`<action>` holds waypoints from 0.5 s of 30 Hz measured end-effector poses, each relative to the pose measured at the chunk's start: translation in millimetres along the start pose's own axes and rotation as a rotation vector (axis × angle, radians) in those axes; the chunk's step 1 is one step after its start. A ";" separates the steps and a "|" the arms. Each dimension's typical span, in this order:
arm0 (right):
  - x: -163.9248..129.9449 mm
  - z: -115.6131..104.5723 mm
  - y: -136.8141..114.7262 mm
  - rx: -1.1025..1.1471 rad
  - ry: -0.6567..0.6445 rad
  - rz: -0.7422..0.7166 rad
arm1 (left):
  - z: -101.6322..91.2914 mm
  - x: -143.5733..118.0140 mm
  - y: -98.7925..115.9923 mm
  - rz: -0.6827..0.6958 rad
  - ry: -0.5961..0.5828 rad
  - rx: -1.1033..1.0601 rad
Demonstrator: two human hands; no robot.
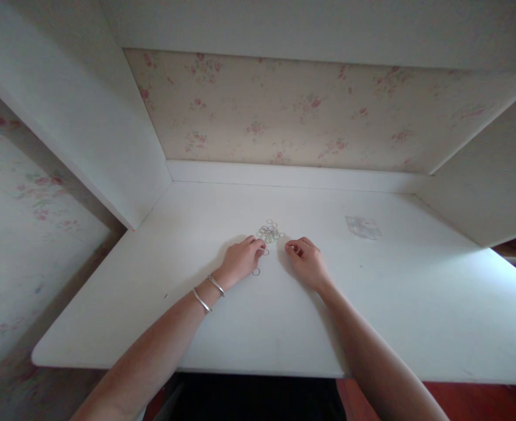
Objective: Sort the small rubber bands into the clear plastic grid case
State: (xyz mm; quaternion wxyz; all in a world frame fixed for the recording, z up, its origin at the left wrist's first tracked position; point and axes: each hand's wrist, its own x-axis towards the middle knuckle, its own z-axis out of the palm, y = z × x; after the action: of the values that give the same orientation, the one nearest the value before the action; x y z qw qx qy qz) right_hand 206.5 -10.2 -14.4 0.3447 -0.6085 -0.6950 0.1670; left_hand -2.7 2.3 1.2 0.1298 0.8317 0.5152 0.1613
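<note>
A small pile of thin rings (269, 232), pale and dull-coloured, lies on the white desktop in front of me; their material cannot be made out. At the pile's near left side, my left hand (242, 257) pinches a thin ring (266, 252) by its edge, and that ring juts out to the right of the fingertips. Another loose ring (256, 272) rests on the desk just beneath this hand. To the right of the pile, my right hand (305, 262) has thumb and forefinger pressed together; whatever may be between them is too small to name.
A clear plastic bag (363, 227) lies on the desktop (258, 333) to the right. White side panels (121, 146) and a low back ledge (297, 177) bound the surface, with flowered wallpaper behind. Two bracelets (208, 294) circle my left wrist.
</note>
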 end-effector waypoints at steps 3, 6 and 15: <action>1.7 0.7 -0.8 -0.157 -0.030 0.017 | -2.1 -1.6 -0.3 0.050 -0.040 -0.012; 4.2 0.8 -4.2 -0.368 -0.068 0.032 | -2.9 -1.9 -1.4 0.067 -0.062 -0.035; 8.1 1.2 0.4 -0.361 -0.101 0.064 | 0.1 -0.4 -6.8 0.100 -0.071 -0.041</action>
State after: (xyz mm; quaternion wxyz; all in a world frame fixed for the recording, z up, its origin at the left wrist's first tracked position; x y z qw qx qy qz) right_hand 205.8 -2.1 -13.3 0.1893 -0.6730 -0.7104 0.0809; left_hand -8.4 4.9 -1.6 0.1569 0.8586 0.4648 0.1487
